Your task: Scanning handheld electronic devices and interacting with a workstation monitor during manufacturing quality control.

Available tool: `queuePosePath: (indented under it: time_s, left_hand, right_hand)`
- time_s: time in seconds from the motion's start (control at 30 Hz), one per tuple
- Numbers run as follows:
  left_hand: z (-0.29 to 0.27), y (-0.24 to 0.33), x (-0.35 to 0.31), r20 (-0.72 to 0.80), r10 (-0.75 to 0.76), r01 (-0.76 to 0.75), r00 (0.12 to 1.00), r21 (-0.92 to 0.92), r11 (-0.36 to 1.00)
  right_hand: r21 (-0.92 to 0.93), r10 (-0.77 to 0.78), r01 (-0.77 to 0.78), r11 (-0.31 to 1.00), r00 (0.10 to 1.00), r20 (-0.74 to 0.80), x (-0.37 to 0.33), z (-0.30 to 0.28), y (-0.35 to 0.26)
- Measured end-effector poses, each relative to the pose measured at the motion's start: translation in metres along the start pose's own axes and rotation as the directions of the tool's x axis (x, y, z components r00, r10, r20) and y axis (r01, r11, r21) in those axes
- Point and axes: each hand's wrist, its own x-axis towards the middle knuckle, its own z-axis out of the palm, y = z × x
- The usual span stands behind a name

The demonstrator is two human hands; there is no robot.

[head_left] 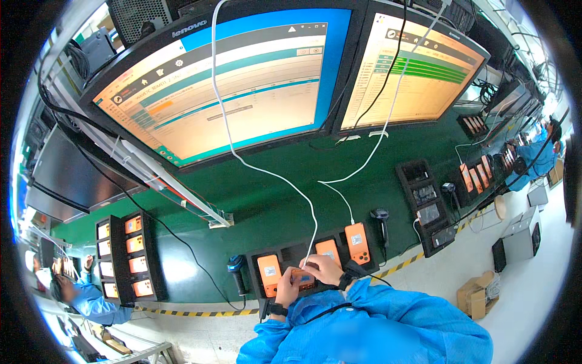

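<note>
My left hand (pixel 287 289) is closed round an orange smartphone (pixel 306 281), held low over a black foam tray (pixel 291 250). At the phone's upper edge, my right hand (pixel 324 269) pinches the end of a white cable (pixel 314 218); my fingers hide whether its plug sits in the phone. To the left of my hands lies an orange phone (pixel 268 275) with a white label. Another labelled phone (pixel 327 251) rests just beyond my right hand. Farther right, a phone (pixel 357 244) has a second white cable (pixel 350 209) running to its end.
Handheld scanners stand at the left (pixel 236 274) and right (pixel 381 227) of the tray. Two monitors (pixel 242 91) rise behind the green bench (pixel 267 200). Phone-filled trays (pixel 145 258) lie left; a black tray (pixel 418 194) lies right. Co-workers in blue sit at both far sides.
</note>
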Motion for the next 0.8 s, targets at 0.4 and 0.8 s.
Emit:
queuePosePath:
  time_s: [0.4, 0.8]
  left_hand:
    - [0.0, -0.008, 0.001, 0.0, 0.088, -0.088, 0.996, 0.004, 0.996]
    - [0.038, -0.029, 0.082, -0.555, 0.063, 0.114, 0.83, 0.279, 0.953]
  right_hand:
    - [-0.258, -0.059, 0.045, 0.965, 0.997, -0.047, -0.006, 0.008, 0.008]
    - [0.314, 0.448, -0.349, 0.883, 0.828, -0.338, -0.075, -0.057, 0.09]
